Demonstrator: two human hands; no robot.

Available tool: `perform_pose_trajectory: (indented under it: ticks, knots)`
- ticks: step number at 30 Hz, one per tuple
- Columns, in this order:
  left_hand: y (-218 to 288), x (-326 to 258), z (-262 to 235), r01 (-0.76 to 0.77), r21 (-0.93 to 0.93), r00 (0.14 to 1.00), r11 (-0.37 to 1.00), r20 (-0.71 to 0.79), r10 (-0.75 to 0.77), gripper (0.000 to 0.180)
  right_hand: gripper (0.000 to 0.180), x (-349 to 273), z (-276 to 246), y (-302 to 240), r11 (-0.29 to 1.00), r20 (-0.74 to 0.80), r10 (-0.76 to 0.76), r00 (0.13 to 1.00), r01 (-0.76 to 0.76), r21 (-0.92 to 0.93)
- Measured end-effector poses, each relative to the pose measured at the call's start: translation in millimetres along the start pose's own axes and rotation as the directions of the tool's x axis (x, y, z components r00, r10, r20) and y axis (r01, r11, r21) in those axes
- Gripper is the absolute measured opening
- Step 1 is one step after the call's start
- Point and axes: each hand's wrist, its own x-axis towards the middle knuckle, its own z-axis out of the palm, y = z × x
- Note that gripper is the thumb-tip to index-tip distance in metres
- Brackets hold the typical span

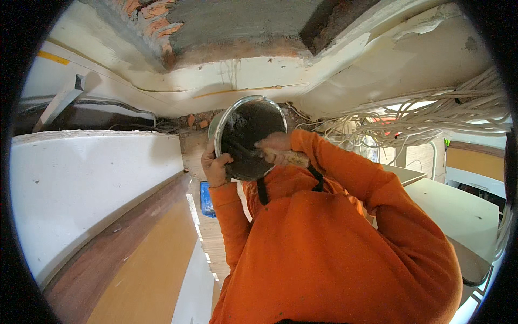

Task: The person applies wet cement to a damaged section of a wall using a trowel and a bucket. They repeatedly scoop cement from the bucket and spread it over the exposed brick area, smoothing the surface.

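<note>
A round bucket (pixel 217 131) with a pale rim is tilted toward me at chest height. Dark grey wet mortar (pixel 249 117) coats its inside. My left hand (pixel 216 164) is closed on the bucket's near left rim, thumb over the edge. My right hand (pixel 274 148) reaches over the right side, its fingers wrapped round the light wooden handle of a trowel (pixel 298 159). The trowel's dark blade lies within the bucket, hard to tell from the mortar. Both arms wear orange sleeves.
Ahead is a wall recess (pixel 243 24) with grey plaster and exposed brick. Bundled pale cables (pixel 448 110) hang at right above a pale cabinet (pixel 453 210). A white panel (pixel 97 189) stands at left. A blue object (pixel 206 200) sits on the floor below the bucket.
</note>
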Motion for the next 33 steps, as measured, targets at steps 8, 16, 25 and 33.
perform_pose_trajectory:
  ticks: [8, 16, 25, 33]
  knots:
    - [9.7, 5.2, -0.9, -0.019, -0.082, 0.999, 0.996, 0.039, 0.022, 0.063, 0.035, 52.1, 40.5, -12.3, 0.584, -0.245, -0.080, 0.966, -0.154, -0.797]
    - [10.1, -4.9, -5.0, -0.079, -0.087, 0.997, 0.993, -0.012, 0.078, 0.063, 0.039, 23.9, -21.2, -58.2, -0.147, -0.176, 0.168, 0.970, -0.152, -0.977]
    - [-7.8, 6.5, -6.2, -0.210, 0.027, 0.978, 0.977, -0.001, 0.211, 0.067, 0.039, -3.8, -12.9, -16.8, 0.492, -0.073, -0.280, 0.957, 0.078, -0.867]
    - [2.7, 17.2, -0.9, -0.187, 0.119, 0.982, 0.975, 0.027, 0.185, 0.069, 0.048, -44.4, -58.5, -14.1, 0.271, -0.281, -0.346, 0.895, -0.192, -0.943]
